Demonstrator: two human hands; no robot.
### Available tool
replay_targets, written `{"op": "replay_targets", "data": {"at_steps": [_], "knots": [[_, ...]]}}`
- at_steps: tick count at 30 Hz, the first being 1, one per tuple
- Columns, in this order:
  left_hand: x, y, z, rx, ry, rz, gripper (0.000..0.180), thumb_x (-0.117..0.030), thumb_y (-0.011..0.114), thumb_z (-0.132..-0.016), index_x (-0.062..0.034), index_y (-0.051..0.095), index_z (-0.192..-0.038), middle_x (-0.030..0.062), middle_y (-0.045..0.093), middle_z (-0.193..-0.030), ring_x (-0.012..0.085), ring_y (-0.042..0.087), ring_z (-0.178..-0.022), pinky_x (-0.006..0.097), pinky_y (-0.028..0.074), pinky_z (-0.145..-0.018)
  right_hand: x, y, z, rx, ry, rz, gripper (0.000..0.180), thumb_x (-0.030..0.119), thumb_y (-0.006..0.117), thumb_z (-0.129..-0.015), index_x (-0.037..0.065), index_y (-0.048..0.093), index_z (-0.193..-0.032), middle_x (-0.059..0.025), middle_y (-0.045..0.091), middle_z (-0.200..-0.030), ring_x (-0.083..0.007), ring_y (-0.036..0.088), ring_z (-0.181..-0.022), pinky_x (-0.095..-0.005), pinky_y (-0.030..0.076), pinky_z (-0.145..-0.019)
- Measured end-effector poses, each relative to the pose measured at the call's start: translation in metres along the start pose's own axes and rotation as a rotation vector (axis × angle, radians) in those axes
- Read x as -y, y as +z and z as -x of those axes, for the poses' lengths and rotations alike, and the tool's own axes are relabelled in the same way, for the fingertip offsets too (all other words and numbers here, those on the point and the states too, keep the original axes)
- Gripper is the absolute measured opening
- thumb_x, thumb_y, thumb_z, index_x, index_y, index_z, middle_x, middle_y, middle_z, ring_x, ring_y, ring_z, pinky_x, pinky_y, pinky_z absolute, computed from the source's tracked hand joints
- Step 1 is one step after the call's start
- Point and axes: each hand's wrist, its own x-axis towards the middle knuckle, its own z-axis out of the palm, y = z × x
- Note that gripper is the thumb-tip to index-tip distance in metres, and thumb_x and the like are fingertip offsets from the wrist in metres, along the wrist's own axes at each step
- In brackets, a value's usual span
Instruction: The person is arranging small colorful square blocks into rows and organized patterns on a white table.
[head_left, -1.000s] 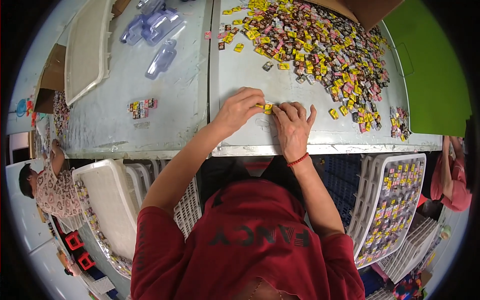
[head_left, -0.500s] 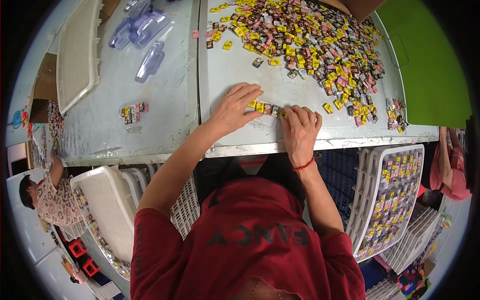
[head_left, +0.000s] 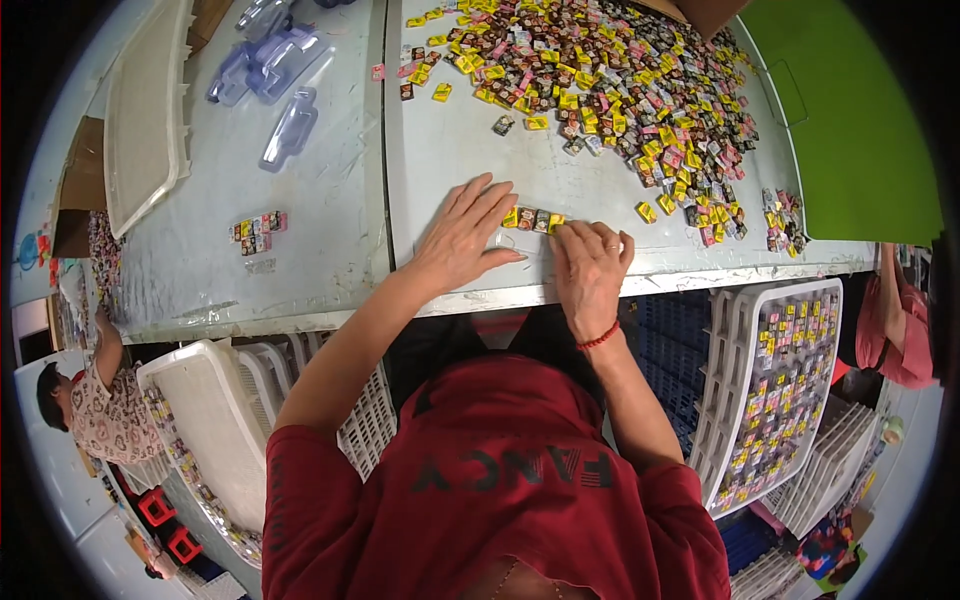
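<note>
A short row of small printed boxes [head_left: 533, 219] in yellow, brown and dark colours lies near the table's front edge, between my hands. My left hand [head_left: 465, 235] rests at the row's left end, fingers stretched out and thumb apart, holding nothing that shows. My right hand [head_left: 590, 262] has its fingers bent together at the right end, against a yellow box [head_left: 556, 223]. A red bead bracelet [head_left: 599, 336] circles my right wrist. Faint clear plastic shows on the table below the row, partly hidden by my left hand.
A large heap of small boxes [head_left: 600, 90] covers the table's far right. Clear plastic trays [head_left: 289, 130] and a little block of boxes [head_left: 258, 232] lie left of the table seam. Filled white crates [head_left: 775, 390] stand lower right. Other people [head_left: 115, 410] sit at both sides.
The row now sits closely packed, its right-hand yellow box showing more beside my right fingertips. My left hand has drawn slightly away from the row. The whole view has shifted a little.
</note>
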Motion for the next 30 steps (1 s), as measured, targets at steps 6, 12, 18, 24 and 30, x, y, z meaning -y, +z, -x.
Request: {"op": "replay_targets", "data": {"at_steps": [6, 12, 18, 24, 30], "knots": [[-0.013, -0.002, 0.002, 0.004, -0.020, -0.164, 0.062, -0.041, 0.064, -0.081, -0.0034, 0.049, -0.129, 0.0109, 0.041, -0.138, 0.0345, 0.033, -0.129, 0.050, 0.027, -0.105, 0.010, 0.001, -0.005, 0.016, -0.037, 0.061, 0.024, 0.013, 0.065, -0.082, 0.008, 0.064, -0.106, -0.0038, 0.063, -0.108, -0.0257, 0.052, -0.105, -0.0491, 0.029, -0.100], [-0.008, 0.000, -0.005, 0.106, 0.016, -0.170, 0.064, -0.047, 0.060, -0.083, -0.0053, 0.047, -0.130, 0.0095, 0.039, -0.140, 0.0316, 0.030, -0.131, 0.049, 0.022, -0.107, 0.015, 0.013, -0.007, -0.013, -0.060, 0.024, 0.025, 0.012, 0.064, -0.082, 0.006, 0.063, -0.107, -0.0036, 0.061, -0.111, -0.0251, 0.051, -0.108, -0.0512, 0.025, -0.103], [0.011, -0.003, -0.011, -0.206, -0.091, 0.063, 0.046, -0.028, 0.067, -0.082, -0.0036, 0.055, -0.119, 0.0113, 0.052, -0.127, 0.0323, 0.045, -0.121, 0.048, 0.034, -0.101, -0.001, 0.010, -0.021, -0.083, -0.039, -0.073, 0.022, 0.010, 0.067, -0.079, 0.011, 0.064, -0.101, -0.0033, 0.060, -0.101, -0.0237, 0.052, -0.103, -0.0501, 0.026, -0.102], [0.066, -0.002, -0.088, -0.354, -0.182, 0.024, 0.021, -0.005, 0.062, -0.079, -0.0045, 0.064, -0.100, 0.0077, 0.058, -0.109, 0.0276, 0.054, -0.104, 0.040, 0.049, -0.080, -0.009, 0.032, -0.132, -0.109, -0.117, -0.006, 0.020, 0.011, 0.065, -0.078, 0.015, 0.066, -0.098, -0.0028, 0.062, -0.096, -0.0234, 0.054, -0.095, -0.0465, 0.032, -0.096], [0.078, 0.014, -0.111, -0.299, -0.133, -0.122, 0.026, -0.006, 0.068, -0.074, -0.0039, 0.064, -0.100, 0.0077, 0.059, -0.101, 0.0269, 0.054, -0.098, 0.036, 0.046, -0.084, -0.036, 0.071, -0.179, -0.005, -0.204, 0.288, 0.024, 0.017, 0.064, -0.081, 0.017, 0.065, -0.104, -0.0006, 0.063, -0.100, -0.0228, 0.054, -0.099, -0.0485, 0.031, -0.097]]}}
